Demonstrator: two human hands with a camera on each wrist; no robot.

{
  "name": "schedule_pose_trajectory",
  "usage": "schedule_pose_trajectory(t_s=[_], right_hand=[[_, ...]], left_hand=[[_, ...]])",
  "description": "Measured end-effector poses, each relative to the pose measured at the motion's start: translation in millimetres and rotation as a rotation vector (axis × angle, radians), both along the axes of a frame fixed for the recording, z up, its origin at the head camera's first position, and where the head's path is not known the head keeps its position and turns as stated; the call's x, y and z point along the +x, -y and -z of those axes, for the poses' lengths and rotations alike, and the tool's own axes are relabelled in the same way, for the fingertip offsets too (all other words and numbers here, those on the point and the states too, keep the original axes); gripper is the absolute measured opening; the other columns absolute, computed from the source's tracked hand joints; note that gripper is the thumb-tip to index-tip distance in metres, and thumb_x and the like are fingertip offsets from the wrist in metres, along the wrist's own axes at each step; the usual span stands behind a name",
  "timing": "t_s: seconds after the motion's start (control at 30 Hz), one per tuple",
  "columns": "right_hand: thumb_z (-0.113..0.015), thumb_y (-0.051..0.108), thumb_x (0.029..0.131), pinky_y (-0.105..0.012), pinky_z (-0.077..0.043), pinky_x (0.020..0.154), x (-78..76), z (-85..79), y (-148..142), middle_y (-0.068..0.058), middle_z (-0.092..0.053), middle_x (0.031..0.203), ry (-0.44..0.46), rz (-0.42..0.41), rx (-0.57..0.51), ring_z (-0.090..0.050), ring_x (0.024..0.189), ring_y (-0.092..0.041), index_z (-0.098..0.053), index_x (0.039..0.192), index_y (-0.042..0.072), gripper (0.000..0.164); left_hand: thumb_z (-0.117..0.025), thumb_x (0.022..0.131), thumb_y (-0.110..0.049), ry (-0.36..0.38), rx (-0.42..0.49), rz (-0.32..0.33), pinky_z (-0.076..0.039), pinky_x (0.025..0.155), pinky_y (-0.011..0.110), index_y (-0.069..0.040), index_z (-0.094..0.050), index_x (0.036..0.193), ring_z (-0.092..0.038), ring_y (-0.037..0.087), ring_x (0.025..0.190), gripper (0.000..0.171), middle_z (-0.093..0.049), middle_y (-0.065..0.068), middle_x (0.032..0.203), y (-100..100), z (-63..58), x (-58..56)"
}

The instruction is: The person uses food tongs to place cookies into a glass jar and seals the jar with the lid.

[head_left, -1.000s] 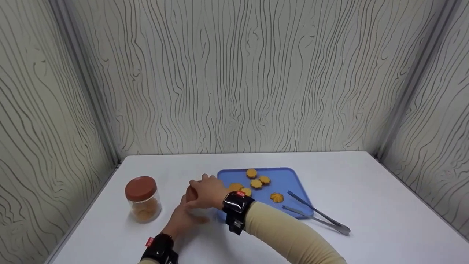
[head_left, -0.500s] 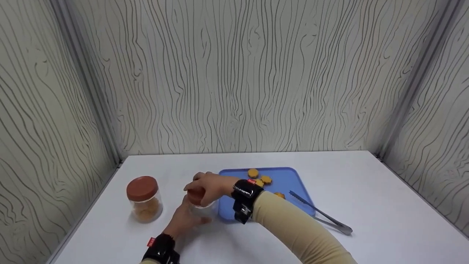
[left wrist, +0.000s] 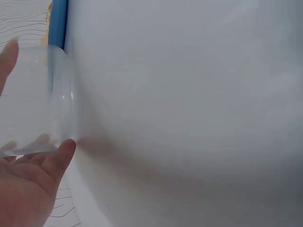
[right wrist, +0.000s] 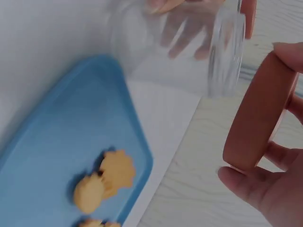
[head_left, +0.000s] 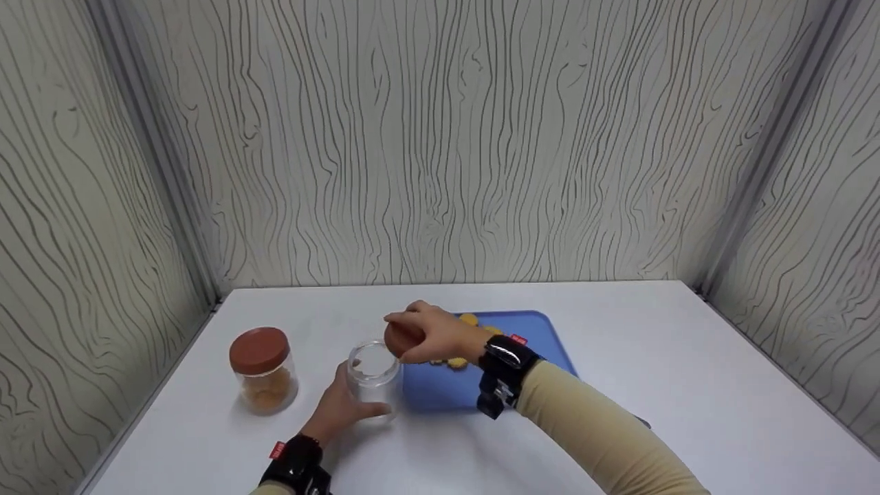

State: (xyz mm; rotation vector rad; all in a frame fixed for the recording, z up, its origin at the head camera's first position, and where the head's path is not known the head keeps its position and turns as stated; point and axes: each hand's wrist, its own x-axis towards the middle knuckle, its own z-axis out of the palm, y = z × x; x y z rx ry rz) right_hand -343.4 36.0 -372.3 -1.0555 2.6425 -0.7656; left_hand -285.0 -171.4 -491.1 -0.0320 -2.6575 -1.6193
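Observation:
My left hand [head_left: 344, 405] grips a clear jar [head_left: 375, 385] low around its side, thumb in front. The jar stands upright on the white table with its mouth uncovered, and nothing shows inside it. My right hand [head_left: 440, 333] holds a brownish-red lid [head_left: 402, 337] by its edge, tilted, just right of the jar's mouth. In the right wrist view the lid [right wrist: 260, 111] is apart from the jar [right wrist: 177, 52], pinched between thumb and fingers. In the left wrist view, the left hand's fingers [left wrist: 59, 158] curl around the jar [left wrist: 35, 99].
A second jar [head_left: 268, 392] with a red lid [head_left: 259, 350] and cookies inside stands at the left. A blue tray [head_left: 440, 399] with several cookies [right wrist: 118, 172] lies right of the open jar, partly behind my right arm. The end of the tongs [head_left: 644, 421] peeks out beyond the sleeve.
The red lid has come off the jar; my right hand has carried it up and to the right. My left hand has kept its grip on the jar.

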Motion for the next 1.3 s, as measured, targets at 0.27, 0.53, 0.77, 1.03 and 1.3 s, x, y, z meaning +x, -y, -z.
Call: schedule_pose_trajectory(t_s=[0.27, 0.53, 0.77, 1.03, 1.3], right_hand=[[-0.075, 0.031, 0.077, -0.038, -0.049, 0.083, -11.7, 11.7, -38, -0.009, -0.046, 0.125, 0.003, 0.083, -0.031, -0.051, 0.102, -0.023, -0.049, 0.144, 0.026, 0.072], [-0.074, 0.028, 0.077, -0.038, -0.049, 0.083, -14.1, 15.7, -60, -0.011, -0.046, 0.127, 0.004, 0.105, -0.045, -0.051, 0.104, -0.024, -0.049, 0.144, 0.024, 0.071], [-0.072, 0.022, 0.078, -0.040, -0.049, 0.084, -13.1, 16.2, -76, -0.014, -0.043, 0.135, 0.022, 0.131, -0.052, -0.049, 0.108, -0.027, -0.048, 0.145, 0.022, 0.071], [-0.073, 0.027, 0.077, -0.042, -0.048, 0.083, -16.5, 20.1, -96, -0.011, -0.047, 0.128, -0.022, 0.185, -0.016, -0.049, 0.106, -0.026, -0.050, 0.143, 0.023, 0.070], [-0.072, 0.024, 0.077, -0.041, -0.048, 0.083, -18.7, 18.7, -122, -0.014, -0.047, 0.129, -0.030, 0.241, 0.005, -0.051, 0.103, -0.027, -0.048, 0.145, 0.016, 0.072]], left_hand=[[-0.090, 0.067, -0.029, 0.059, 0.033, -0.032, -0.024, 0.109, 0.061, 0.004, -0.016, 0.148, -0.030, 0.046, 0.136, 0.114, -0.030, 0.030, 0.149, 7, 0.5, -1.4], [-0.089, 0.069, -0.028, 0.066, 0.059, -0.068, -0.026, 0.109, 0.059, 0.005, -0.020, 0.147, -0.030, 0.046, 0.136, 0.110, -0.031, 0.031, 0.148, 6, 0.9, -3.0], [-0.090, 0.067, -0.022, -0.018, 0.032, -0.056, -0.032, 0.106, 0.056, 0.007, -0.030, 0.136, -0.040, 0.043, 0.128, 0.096, -0.042, 0.029, 0.138, 6, -0.8, -2.0], [-0.090, 0.067, -0.020, -0.041, 0.019, -0.034, -0.033, 0.105, 0.055, 0.006, -0.026, 0.143, -0.042, 0.044, 0.127, 0.103, -0.045, 0.027, 0.136, 3, -1.5, -2.1], [-0.091, 0.066, -0.025, 0.005, 0.002, -0.044, -0.033, 0.106, 0.056, 0.006, -0.024, 0.145, -0.041, 0.044, 0.129, 0.108, -0.043, 0.028, 0.140, -1, -2.3, -2.5]])
